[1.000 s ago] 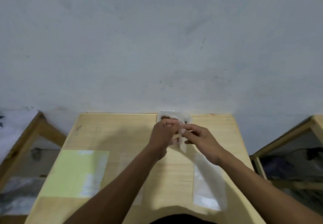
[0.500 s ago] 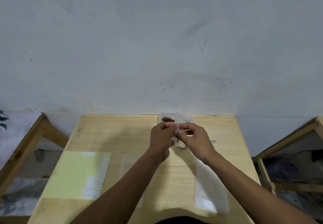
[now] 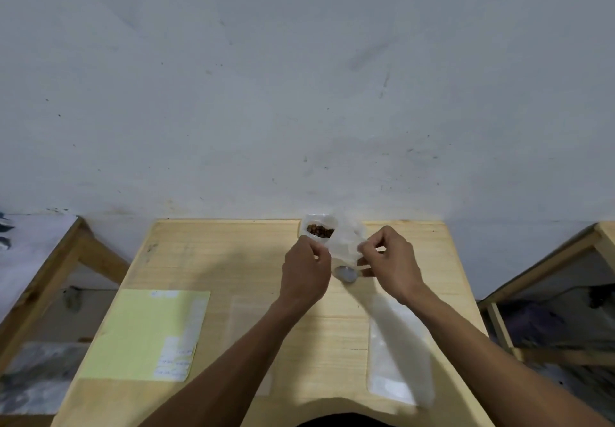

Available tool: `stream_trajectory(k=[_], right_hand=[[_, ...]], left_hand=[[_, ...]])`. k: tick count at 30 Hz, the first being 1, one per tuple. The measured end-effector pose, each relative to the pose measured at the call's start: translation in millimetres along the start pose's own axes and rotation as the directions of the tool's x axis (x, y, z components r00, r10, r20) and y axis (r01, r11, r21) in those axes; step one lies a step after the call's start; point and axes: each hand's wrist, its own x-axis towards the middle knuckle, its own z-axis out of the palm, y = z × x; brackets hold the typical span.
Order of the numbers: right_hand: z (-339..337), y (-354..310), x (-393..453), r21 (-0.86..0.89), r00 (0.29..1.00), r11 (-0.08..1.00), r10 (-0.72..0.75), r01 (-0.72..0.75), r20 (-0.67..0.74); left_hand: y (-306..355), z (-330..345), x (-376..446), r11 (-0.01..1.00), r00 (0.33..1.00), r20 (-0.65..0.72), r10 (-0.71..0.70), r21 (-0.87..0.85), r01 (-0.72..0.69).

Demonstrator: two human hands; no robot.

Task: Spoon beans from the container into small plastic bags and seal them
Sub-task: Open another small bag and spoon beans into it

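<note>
A small clear plastic bag point(image 3: 344, 242) is held up above the far middle of the wooden table point(image 3: 216, 260). My left hand point(image 3: 304, 273) pinches its left edge and my right hand point(image 3: 391, 263) pinches its right edge, so the bag is stretched between them. Behind the bag, at the table's far edge, stands a white container point(image 3: 312, 222) with brown beans point(image 3: 319, 230) in it. A white spoon point(image 3: 346, 273) shows below the bag between my hands, its handle under my right fingers.
A stack of clear plastic bags point(image 3: 396, 353) lies at the front right of the table. A yellow-green sheet point(image 3: 146, 330) lies at the front left, with a flat clear bag point(image 3: 249, 320) beside it. Wooden frames stand left point(image 3: 50, 280) and right point(image 3: 549, 267) of the table.
My hands have moved apart, the right one going right, pulling the bag wider between them. The bean container and the spoon have come more into sight.
</note>
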Motion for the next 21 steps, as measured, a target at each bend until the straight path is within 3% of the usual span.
stream_trajectory(k=[4,7,10,12,14,17,21], right_hand=[[-11.5,-6.8,2.3,-0.048,0.993,0.999,-0.004,0.01,0.121],[-15.1,-9.0,3.0,0.01,0.96,0.999,0.045,-0.05,0.276],[-21.1,-13.3,4.3,0.039,0.936,0.997,0.054,-0.072,0.348],[-23.6,-14.4,4.5,0.011,0.947,1.0,0.007,-0.011,0.32],[-23.2,-15.1,4.2,-0.101,0.968,0.983,-0.126,0.15,0.216],[-17.9,-13.0,3.8,-0.29,0.938,0.892,-0.325,0.347,0.125],[-18.8,-15.2,8.7,-0.195,0.963,0.943,-0.265,0.271,0.054]], left_hand=[[-3.4,-5.5,0.0,0.985,0.986,0.015,0.167,0.037,-0.167],[-7.6,-14.2,7.8,0.92,0.909,0.161,0.385,0.008,-0.391],[-4.9,-26.1,13.2,0.924,0.884,0.307,0.353,0.036,-0.382],[1.6,-31.3,14.2,0.914,0.898,0.288,0.332,0.137,-0.382],[7.3,-32.2,12.4,0.89,0.905,0.279,0.32,0.24,-0.388],[13.1,-28.0,8.9,0.886,0.918,0.261,0.297,0.283,-0.367],[10.2,-27.3,10.6,0.889,0.897,0.236,0.373,0.184,-0.418]])
